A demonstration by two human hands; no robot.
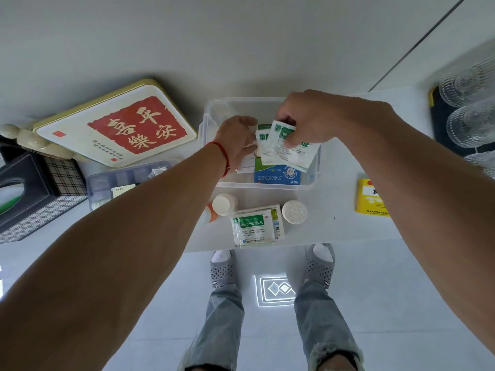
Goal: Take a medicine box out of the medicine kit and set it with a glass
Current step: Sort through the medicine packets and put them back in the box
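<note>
On the bench [334,231], nearest: a stack of green-and-white sachets [253,227], two white-capped bottles [224,204], yellow medicine box [371,199] at right. Beyond, inside the clear medicine kit [211,116]: blue loratadine box [277,175], below right hand [308,119], fingers clamped on perhaps three sachets [284,145]; left hand [237,140] curled, touching their edge. Farthest right: ribbed glasses [468,121], count unclear.

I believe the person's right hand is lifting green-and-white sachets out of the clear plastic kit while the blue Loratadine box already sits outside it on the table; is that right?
Not quite. In the head view, the right hand does hold the sachets over the clear kit, but the blue Loratadine box still lies inside the kit, not on the table.
</note>
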